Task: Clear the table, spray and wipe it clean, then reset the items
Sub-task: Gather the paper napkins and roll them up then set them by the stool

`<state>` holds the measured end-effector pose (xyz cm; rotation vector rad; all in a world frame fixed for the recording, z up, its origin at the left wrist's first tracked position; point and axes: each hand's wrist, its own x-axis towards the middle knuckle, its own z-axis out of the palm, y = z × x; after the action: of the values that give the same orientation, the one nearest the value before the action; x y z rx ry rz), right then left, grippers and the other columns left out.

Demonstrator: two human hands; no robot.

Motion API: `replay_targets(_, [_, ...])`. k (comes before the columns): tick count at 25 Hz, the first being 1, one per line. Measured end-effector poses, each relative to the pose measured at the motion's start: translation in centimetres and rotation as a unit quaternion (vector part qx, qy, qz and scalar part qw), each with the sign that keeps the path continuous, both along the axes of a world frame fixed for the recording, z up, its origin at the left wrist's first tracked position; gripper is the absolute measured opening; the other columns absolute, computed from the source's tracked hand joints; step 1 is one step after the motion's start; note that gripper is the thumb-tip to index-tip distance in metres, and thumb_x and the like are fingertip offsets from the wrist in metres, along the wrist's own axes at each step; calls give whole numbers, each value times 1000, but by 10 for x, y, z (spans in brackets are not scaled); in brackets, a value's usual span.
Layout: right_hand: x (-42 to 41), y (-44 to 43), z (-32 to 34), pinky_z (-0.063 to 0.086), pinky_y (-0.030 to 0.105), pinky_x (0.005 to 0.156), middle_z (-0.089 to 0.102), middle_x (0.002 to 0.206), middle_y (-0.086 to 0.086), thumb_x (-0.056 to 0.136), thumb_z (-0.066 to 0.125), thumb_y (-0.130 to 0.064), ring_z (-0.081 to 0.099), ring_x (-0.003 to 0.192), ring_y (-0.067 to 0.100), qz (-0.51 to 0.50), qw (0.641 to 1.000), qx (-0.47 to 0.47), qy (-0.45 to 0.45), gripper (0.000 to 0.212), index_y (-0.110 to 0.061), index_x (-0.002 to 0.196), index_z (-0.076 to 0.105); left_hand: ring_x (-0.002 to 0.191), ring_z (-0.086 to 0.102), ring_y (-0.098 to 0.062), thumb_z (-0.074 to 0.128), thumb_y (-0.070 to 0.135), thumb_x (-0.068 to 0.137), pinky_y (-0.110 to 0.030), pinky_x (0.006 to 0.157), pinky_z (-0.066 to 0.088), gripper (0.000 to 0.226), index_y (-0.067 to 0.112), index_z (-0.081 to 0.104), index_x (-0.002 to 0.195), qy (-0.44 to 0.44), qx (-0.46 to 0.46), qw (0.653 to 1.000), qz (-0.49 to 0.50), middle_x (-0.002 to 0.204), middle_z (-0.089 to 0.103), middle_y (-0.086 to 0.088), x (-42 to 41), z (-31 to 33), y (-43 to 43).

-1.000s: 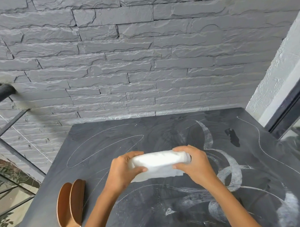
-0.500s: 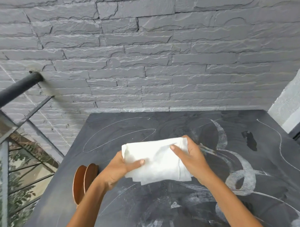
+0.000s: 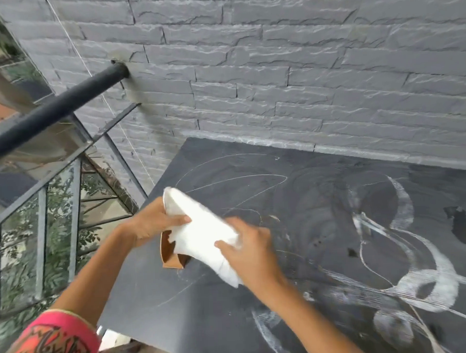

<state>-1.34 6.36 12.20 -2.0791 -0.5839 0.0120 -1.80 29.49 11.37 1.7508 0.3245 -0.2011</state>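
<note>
Against left hand (image 3: 151,224) (thumb atop): cloth (image 3: 202,238)

The brown holder (image 3: 168,252) is showing only in part, its top disappearing under the white cloth (image 3: 202,235) just below the left hand's (image 3: 149,223) fingers. The right hand (image 3: 251,252) is blurring, so how its fingers are meeting the cloth is not reading clearly. The table (image 3: 320,199) is running off the frame beyond the right fingers.
</note>
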Motion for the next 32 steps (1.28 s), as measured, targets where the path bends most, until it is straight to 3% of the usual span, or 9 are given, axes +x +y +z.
replay_targets(5, [-35,91,-17,54,32,58,71,99,6,61,70,3,67,82,25,21,995,25,-97,38,-7,98,66,78,69,-13,69,6,63,-19,58,53,24,20,72,82,9,37,997,-72,90,75,-2,35,13,67])
replay_targets(8, [-39,135,-36,55,26,66,72,105,6,46,82,12,69,90,18,-38,994,-4,-106,58,-6,99,69,86,65,-24,67,4,59,-35,74,55,24,18,71,79,31,39,994,-100,87,73,-3,59,-1,97])
replay_targets(11, [-38,163,-55,52,19,70,73,103,6,44,84,11,69,90,13,-87,990,-37,-104,55,-6,95,72,91,64,-27,65,3,60,-50,85,49,17,14,65,72,44,37,991,-119,85,71,-7,76,-19,108])
replay_targets(15, [-43,184,-82,52,16,75,73,100,5,40,85,11,69,92,9,-99,987,-83,-92,59,-6,96,73,74,65,-17,66,-7,69,-29,63,55,29,20,62,59,51,8,986,-159,78,71,-3,89,-46,112])
replay_targets(19, [-43,186,-104,53,17,73,73,102,5,37,87,7,69,92,9,-91,986,-129,-59,64,-7,97,73,74,69,-7,52,-21,80,-20,61,54,32,7,58,65,40,30,988,-149,78,72,-2,95,-79,116])
replay_targets(24, [-42,182,-124,50,16,64,74,98,3,48,79,5,70,80,7,-79,976,-182,-88,48,-8,94,75,72,69,-7,56,-18,80,-31,71,51,44,18,70,59,49,43,987,-146,69,74,6,105,-114,120])
replay_targets(27, [-44,179,-130,52,16,55,75,94,1,70,47,0,70,73,4,-52,959,-247,-129,37,-10,92,76,71,65,-15,65,-13,75,-25,66,52,34,18,74,65,46,60,988,-137,72,72,-1,111,-125,118])
replay_targets(30, [-51,176,-135,53,16,55,75,93,3,73,43,-1,70,76,5,-31,939,-310,-145,39,-11,91,76,75,61,-15,68,-10,74,-17,69,50,13,1,71,81,24,122,985,-121,79,68,-9,117,-134,119])
replay_targets(32, [-58,177,-139,54,15,62,74,99,3,73,49,-1,70,85,6,-6,935,-326,-139,37,-12,95,76,72,60,-13,70,-8,75,-11,65,48,13,5,70,78,24,131,984,-117,74,67,-4,118,-136,118])
